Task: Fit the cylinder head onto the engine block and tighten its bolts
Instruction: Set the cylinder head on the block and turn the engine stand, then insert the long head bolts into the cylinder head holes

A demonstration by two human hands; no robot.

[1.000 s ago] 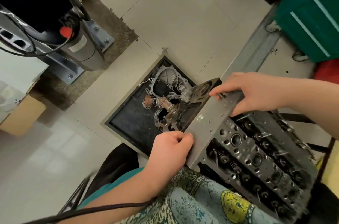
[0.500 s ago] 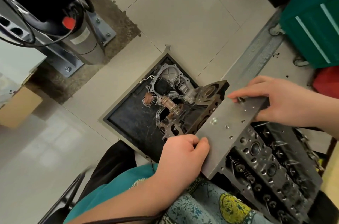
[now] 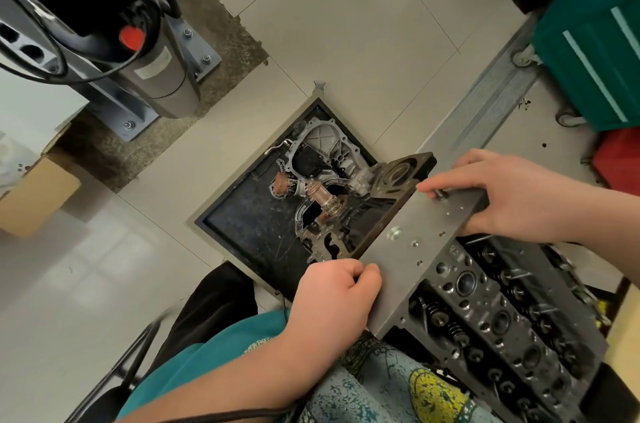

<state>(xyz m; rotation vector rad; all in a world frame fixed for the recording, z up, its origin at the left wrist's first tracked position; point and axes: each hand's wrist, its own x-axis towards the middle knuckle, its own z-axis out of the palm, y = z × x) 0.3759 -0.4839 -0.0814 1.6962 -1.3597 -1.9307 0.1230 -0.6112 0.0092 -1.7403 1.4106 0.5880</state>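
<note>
On the floor to your far left stands 1 grey motor unit (image 3: 152, 76) bolted to its base plate, and just beside it 1 cardboard box (image 3: 38, 201); neither bears on the move. Moving right, 1 black tray (image 3: 242, 225) lies on the tiles below you, holding loose engine parts, among them 1 timing cover (image 3: 318, 149) and 1 rusty sprocket shaft (image 3: 322, 201). Next comes your left hand (image 3: 332, 301), fingers curled and gripping the near corner of the grey end plate (image 3: 422, 246). That plate is fixed across the end of the 1 cylinder head (image 3: 502, 318), which you hold tilted above the tray, its long axis running away from the plate toward your lower right, valve springs facing up. Your right hand (image 3: 512, 194) grips the plate's far corner, fingers wrapped over the edge, beside 1 small dark pin (image 3: 441, 195). So both grips sit at 1 end, and almost the whole weight of the head lies down and to the right of your 2 hands; the right hand is the nearer to that mass. I see no engine block for certain, and no bolts, so I judge that fitting has not begun. At far right stand 1 green crate (image 3: 595, 52) and 1 red object (image 3: 620, 159).
</note>
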